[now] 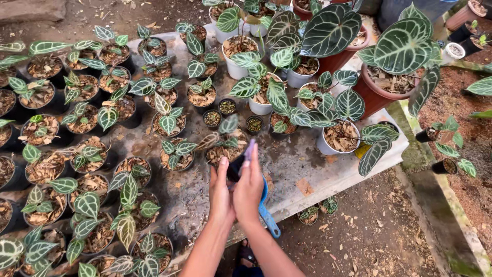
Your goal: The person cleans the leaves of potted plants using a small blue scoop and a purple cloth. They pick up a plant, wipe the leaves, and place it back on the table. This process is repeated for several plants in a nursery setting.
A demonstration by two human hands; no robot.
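Note:
My left hand (pixel 220 192) and my right hand (pixel 249 187) are pressed together over the front edge of a weathered slab (pixel 302 169). Between them they grip a small black pot (pixel 235 167), mostly hidden by the fingers. A blue scoop (pixel 268 217) hangs under my right hand, its handle pointing down and right. Just beyond my fingertips stands a potted seedling (pixel 225 146) with dark, white-veined leaves.
Several small black pots of veined seedlings (pixel 87 154) crowd the left and middle of the slab. White pots (pixel 338 138) and terracotta pots (pixel 384 87) with larger leaves stand at the back right. Bare soil (pixel 359 236) lies below, a concrete kerb (pixel 435 205) on the right.

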